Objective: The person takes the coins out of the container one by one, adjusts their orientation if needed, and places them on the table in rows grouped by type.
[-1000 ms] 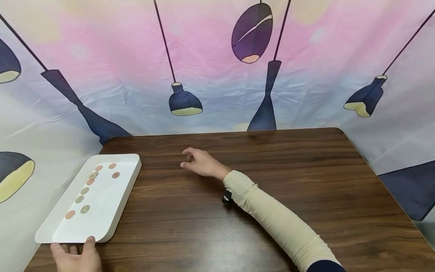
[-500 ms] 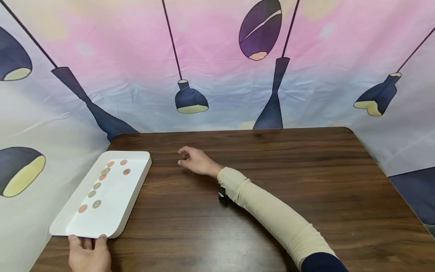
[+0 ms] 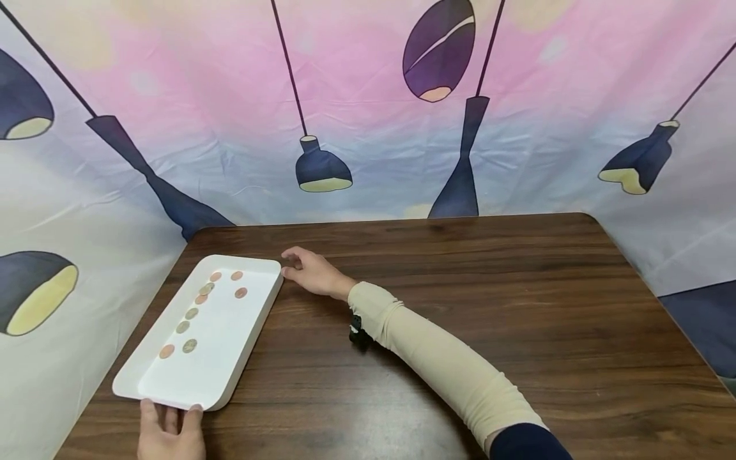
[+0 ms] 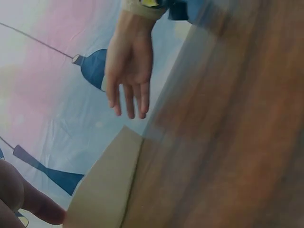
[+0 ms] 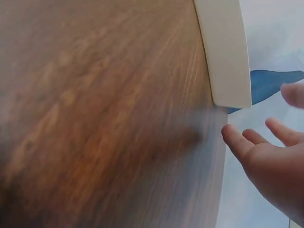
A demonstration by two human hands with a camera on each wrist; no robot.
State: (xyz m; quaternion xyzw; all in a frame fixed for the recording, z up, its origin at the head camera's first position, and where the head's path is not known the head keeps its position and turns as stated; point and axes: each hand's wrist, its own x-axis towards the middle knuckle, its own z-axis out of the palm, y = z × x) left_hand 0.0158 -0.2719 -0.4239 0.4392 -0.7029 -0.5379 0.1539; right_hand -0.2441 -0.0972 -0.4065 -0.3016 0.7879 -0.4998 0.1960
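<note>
A white rectangular tray lies on the left of the table, holding several copper- and brass-coloured coins. At its near end, my left hand grips the edge, thumb on the rim and other fingers partly hidden beneath. In the left wrist view, one digit of that hand meets the tray's end. My right hand is beside the far right corner, fingers loosely bent and holding nothing. The right wrist view shows a small gap between the fingers and the tray's corner.
Beneath everything is a dark brown wooden table with rounded far corners. Behind it hangs a pastel cloth printed with dark lamps. A small black device sits at the right wrist, over a beige sleeve.
The tray has slid right, away from the table's left edge, together with my left hand. My right hand has moved left toward the tray's far corner. The head view has shifted slightly.
</note>
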